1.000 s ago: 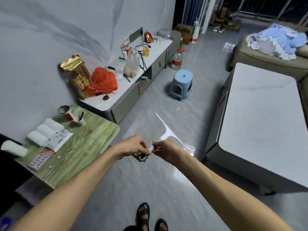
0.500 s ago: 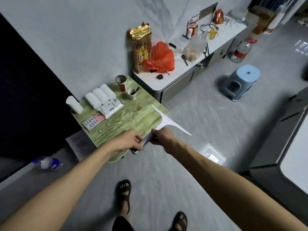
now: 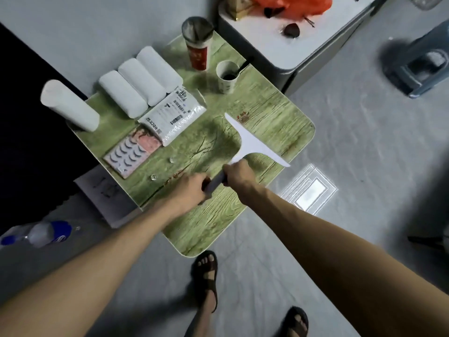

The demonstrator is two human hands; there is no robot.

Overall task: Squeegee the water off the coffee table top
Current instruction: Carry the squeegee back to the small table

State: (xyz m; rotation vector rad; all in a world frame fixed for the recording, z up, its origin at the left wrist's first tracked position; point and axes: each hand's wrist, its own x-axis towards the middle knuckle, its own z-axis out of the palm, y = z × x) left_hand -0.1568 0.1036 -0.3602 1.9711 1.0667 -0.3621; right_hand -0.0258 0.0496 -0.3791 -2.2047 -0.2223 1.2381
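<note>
Head view: squeegee (image 3: 252,144) handle under hands (image 3: 237,177)

In front of me stands a green wood-grain table (image 3: 274,113). Taking the red cup (image 3: 198,47) at its far edge as my landmark: a white paper cup (image 3: 227,77) stands just to its right, three white rolls (image 3: 139,81) lie to its left, another roll (image 3: 69,105) stands farther left, and nearer me lie a white packet (image 3: 173,115), an eyelash card (image 3: 132,152) and two small beads (image 3: 153,176).

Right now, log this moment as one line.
tool: squeegee | left hand: on handle | right hand: on handle | blade: over green table | droplets: present
</note>
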